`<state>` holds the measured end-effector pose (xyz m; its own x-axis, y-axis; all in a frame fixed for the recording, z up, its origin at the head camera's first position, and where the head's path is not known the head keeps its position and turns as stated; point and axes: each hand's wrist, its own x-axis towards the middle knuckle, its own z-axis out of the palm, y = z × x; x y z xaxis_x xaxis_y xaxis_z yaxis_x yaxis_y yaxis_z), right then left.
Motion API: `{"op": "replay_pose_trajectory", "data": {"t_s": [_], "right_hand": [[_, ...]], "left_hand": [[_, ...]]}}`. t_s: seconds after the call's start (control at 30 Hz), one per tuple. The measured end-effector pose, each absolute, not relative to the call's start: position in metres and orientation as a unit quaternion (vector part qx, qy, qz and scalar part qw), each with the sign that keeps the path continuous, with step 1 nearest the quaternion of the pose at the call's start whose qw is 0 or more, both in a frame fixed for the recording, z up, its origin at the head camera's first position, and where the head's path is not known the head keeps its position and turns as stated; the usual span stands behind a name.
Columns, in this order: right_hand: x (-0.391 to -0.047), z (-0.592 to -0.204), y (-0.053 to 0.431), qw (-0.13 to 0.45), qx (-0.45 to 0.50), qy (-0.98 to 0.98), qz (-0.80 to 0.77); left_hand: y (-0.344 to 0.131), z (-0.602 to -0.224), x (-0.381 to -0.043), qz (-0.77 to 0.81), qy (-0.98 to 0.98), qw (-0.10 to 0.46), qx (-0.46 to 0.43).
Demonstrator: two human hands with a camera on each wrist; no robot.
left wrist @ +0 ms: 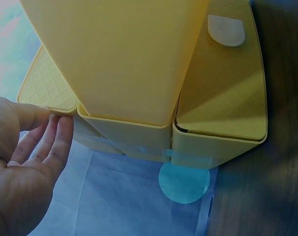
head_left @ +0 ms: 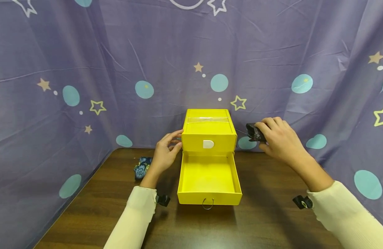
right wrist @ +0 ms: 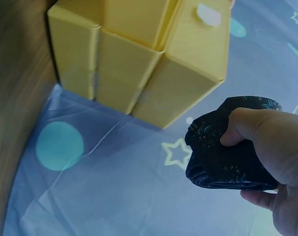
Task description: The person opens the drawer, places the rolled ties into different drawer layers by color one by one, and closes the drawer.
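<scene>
A yellow drawer unit stands against the curtain, with a drawer below its top one pulled out and its bare floor showing. My left hand touches the unit's upper left side; in the left wrist view the thumb and fingertips meet the edge of one compartment. To the right of the unit, my right hand holds a dark folded cloth with a small floral print in the air, thumb on one face. The cloth's far part is hidden by the hand.
A blue floral folded cloth lies on the wooden table at the left, partly behind my left wrist. A wire ring pull hangs on the open drawer's front. The patterned curtain borders the table at the back and left.
</scene>
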<state>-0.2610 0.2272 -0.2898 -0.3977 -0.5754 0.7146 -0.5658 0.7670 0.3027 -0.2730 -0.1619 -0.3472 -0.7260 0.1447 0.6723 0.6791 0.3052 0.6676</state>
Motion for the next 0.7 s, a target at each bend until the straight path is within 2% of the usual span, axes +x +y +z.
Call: {"op": "replay_pose_trajectory", "data": {"t_s": [0.27, 0.7], "right_hand": [[-0.248, -0.277, 0.212, 0.449, 0.36, -0.818, 0.0], [-0.226, -0.277, 0.186, 0.469, 0.402, -0.786, -0.001]], "left_hand": [[-0.162, -0.345, -0.273, -0.525, -0.768, 0.252, -0.268], [-0.163, -0.345, -0.27, -0.525, -0.771, 0.247, -0.261]]}}
